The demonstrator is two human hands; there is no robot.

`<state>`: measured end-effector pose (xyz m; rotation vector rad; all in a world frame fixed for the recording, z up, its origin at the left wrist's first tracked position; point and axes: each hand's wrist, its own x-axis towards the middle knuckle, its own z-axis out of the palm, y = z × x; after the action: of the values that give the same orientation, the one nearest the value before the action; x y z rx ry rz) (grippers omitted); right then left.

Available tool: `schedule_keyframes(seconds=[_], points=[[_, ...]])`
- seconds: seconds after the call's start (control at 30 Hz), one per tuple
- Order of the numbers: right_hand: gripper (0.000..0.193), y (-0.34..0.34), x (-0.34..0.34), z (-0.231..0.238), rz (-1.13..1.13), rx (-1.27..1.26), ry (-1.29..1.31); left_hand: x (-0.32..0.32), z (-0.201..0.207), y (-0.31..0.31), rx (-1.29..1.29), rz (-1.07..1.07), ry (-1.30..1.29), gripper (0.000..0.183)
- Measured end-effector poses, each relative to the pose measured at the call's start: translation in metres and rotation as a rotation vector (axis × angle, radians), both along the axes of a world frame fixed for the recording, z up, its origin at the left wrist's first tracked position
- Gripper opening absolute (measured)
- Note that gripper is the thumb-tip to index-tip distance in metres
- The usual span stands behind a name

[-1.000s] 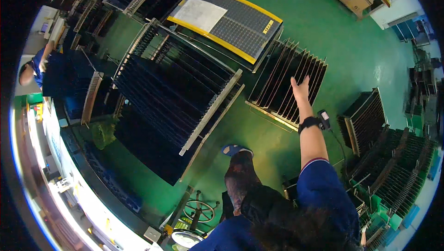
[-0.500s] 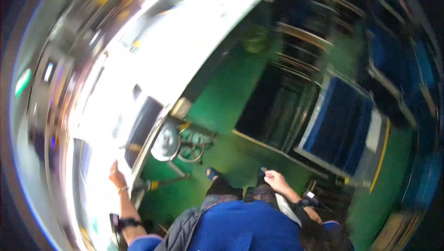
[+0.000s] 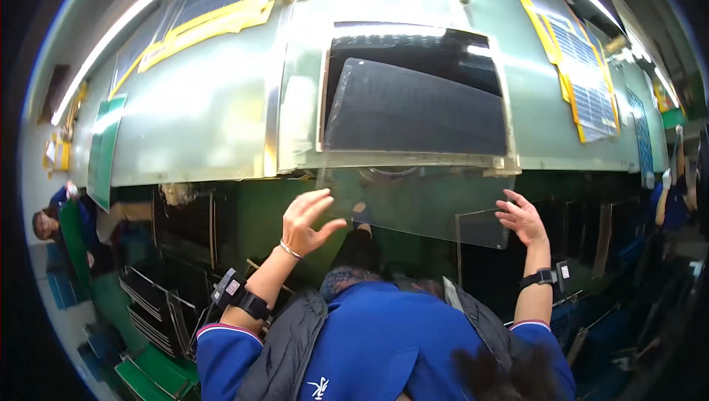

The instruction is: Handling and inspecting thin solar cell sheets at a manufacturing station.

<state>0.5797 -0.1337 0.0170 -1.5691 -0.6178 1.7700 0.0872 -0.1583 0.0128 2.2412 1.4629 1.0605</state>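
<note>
A dark rectangular sheet [image 3: 413,109] lies at a slant inside a light-edged dark panel or frame on the bench in front of me. From there a clear, see-through sheet [image 3: 421,209] reaches out past the bench's front edge, toward my body. My left hand [image 3: 304,222] is by its left side, thumb and fingers apart, nothing gripped. At its right side is my right hand [image 3: 523,218], fingers spread, with the fingertips close to the sheet's edge; whether they touch it I cannot tell.
The pale bench [image 3: 199,120] runs across in front. Blue gridded panels with yellow edging [image 3: 583,69] lie on it at right, others at far left. Dark racks [image 3: 177,312] stand behind my left side. A person [image 3: 77,216] holds a green board at far left; another [image 3: 672,198] works at far right.
The view has swung round from blurred racks and green floor to face the bench. Both my hands are now raised near its front edge, either side of the clear sheet.
</note>
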Motion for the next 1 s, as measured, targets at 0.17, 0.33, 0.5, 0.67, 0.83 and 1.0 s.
schedule_keyframes(seconds=[0.17,0.33,0.5,0.67,0.83,1.0], points=[[0.041,0.042,-0.025,0.036,0.076,-0.088,-0.184,-0.041,-0.046,0.026,-1.151,0.433,-0.679,0.043],[0.031,0.098,-0.038,0.047,0.258,0.034,-0.372,-0.055,-0.008,0.076,-1.205,-0.026,-0.987,0.048],[0.026,0.179,-0.058,0.011,0.121,0.397,-0.599,-0.053,0.019,0.157,-0.905,0.075,-0.509,0.053],[0.029,0.220,-0.056,-0.010,0.125,0.522,-0.662,-0.071,-0.019,0.162,-0.401,-0.085,-0.137,0.043],[0.028,0.212,-0.041,-0.023,0.115,0.492,-0.694,-0.066,-0.020,0.158,-0.546,-0.106,-0.077,0.049],[0.029,0.210,-0.045,-0.023,0.064,0.511,-0.619,-0.069,-0.017,0.158,-0.615,-0.133,-0.096,0.057]])
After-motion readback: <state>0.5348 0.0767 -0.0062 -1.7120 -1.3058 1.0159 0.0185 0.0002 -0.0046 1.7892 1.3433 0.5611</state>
